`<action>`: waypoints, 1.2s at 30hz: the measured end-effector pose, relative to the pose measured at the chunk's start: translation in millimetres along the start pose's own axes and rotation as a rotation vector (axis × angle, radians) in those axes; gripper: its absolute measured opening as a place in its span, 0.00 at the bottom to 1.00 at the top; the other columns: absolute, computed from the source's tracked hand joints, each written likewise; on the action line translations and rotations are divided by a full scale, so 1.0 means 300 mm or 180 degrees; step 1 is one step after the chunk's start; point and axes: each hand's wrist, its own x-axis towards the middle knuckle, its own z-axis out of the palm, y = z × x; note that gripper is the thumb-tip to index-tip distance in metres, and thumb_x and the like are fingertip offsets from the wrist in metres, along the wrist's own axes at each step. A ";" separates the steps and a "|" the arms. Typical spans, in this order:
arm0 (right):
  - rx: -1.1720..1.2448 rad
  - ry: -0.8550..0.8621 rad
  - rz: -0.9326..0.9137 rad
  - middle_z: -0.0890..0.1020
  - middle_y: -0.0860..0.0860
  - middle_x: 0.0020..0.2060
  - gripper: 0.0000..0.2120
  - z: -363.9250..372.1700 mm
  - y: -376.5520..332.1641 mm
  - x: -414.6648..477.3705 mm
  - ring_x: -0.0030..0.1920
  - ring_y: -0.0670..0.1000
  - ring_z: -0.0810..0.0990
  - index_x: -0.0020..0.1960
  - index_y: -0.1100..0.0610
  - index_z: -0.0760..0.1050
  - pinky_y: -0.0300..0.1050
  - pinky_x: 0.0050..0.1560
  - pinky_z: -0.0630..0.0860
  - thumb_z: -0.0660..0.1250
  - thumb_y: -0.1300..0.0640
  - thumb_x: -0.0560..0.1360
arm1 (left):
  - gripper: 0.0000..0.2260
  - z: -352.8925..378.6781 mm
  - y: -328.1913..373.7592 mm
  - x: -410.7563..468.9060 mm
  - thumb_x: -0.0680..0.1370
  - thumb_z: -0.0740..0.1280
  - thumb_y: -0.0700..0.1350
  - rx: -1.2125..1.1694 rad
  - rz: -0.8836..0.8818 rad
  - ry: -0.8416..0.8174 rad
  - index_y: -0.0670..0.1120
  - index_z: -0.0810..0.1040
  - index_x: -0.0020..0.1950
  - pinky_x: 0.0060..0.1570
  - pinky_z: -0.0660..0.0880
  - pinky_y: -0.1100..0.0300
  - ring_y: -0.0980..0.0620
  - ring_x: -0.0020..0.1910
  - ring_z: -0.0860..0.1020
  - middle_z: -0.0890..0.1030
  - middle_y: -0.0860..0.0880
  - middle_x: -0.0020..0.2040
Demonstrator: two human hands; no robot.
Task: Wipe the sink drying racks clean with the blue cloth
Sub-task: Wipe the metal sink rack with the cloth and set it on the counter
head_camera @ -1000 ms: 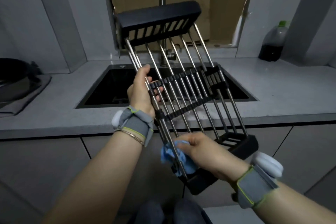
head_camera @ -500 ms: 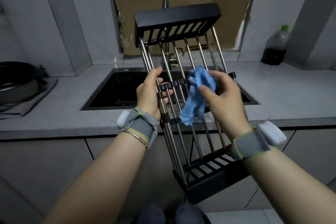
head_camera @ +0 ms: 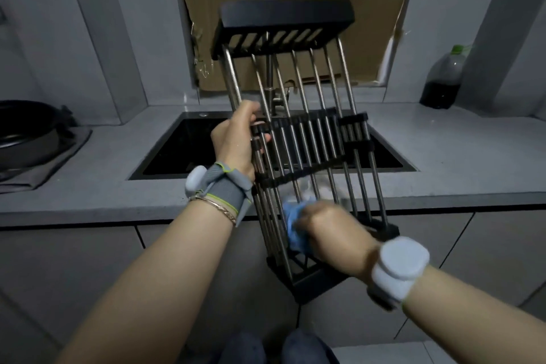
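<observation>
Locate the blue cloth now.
Head view, lower centre: the blue cloth is bunched in the right hand, against the lower bars of the drying rack.

Grey countertop [head_camera: 472, 162] — black pan [head_camera: 23, 133] on a grey cloth [head_camera: 44, 174] at left, dark bottle [head_camera: 443, 80] far right

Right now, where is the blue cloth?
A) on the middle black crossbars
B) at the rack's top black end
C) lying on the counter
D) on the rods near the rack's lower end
D: the right hand holds the blue cloth against the drying rack, just above its lower black end.
</observation>
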 end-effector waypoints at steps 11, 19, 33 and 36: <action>0.0118 0.2250 0.0119 0.76 0.64 0.48 0.09 -0.219 0.028 0.112 0.46 0.63 0.77 0.48 0.66 0.78 0.48 0.45 0.76 0.69 0.69 0.67 | 0.11 -0.013 -0.023 -0.037 0.75 0.64 0.49 0.0030 -0.0378 -0.0339 0.41 0.72 0.43 0.26 0.68 0.63 0.48 0.30 0.76 0.75 0.45 0.33; -0.0392 0.1339 0.0377 0.73 0.63 0.63 0.27 -0.070 0.025 0.064 0.58 0.65 0.73 0.63 0.62 0.74 0.58 0.54 0.76 0.74 0.66 0.65 | 0.08 0.004 -0.043 -0.065 0.74 0.67 0.45 -0.0015 -0.0302 -0.0409 0.42 0.72 0.39 0.23 0.67 0.66 0.50 0.25 0.72 0.72 0.48 0.27; 0.0640 0.2231 0.1162 0.68 0.60 0.68 0.21 -0.239 0.048 0.198 0.67 0.59 0.66 0.69 0.63 0.67 0.43 0.66 0.60 0.60 0.65 0.75 | 0.09 -0.004 -0.120 -0.097 0.73 0.67 0.46 0.0319 -0.0675 -0.0542 0.43 0.73 0.37 0.25 0.65 0.65 0.49 0.26 0.73 0.74 0.44 0.33; 0.0413 0.1601 0.0978 0.59 0.60 0.73 0.25 -0.162 0.024 0.236 0.73 0.60 0.57 0.72 0.62 0.62 0.46 0.71 0.52 0.61 0.63 0.75 | 0.11 0.026 -0.125 -0.125 0.72 0.66 0.42 0.0213 -0.0550 -0.0583 0.44 0.74 0.30 0.23 0.67 0.66 0.51 0.25 0.70 0.72 0.48 0.26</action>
